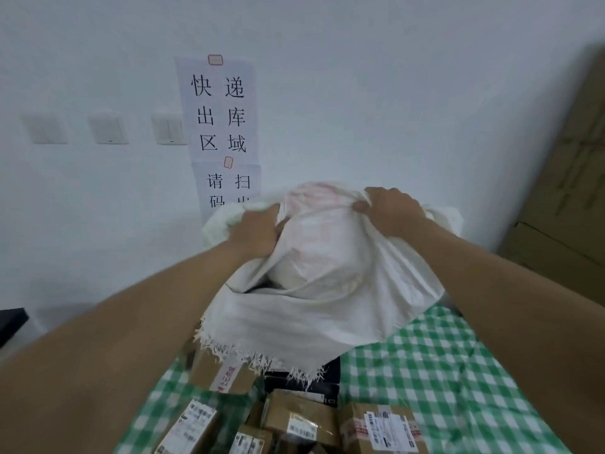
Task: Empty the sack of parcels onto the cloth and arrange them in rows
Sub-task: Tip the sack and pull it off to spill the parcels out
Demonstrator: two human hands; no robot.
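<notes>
The sack [327, 290] at the centre of the frame is coarse woven white fabric, matt, with a frayed, thready lower edge. The cloth [442, 371] at lower right is soft green-and-white checked fabric. The parcels [376, 427] along the bottom are matt brown cardboard with glossy tape and paper labels. The notices [219, 106] at upper centre are plain paper on a smooth matt wall [393, 93].
</notes>
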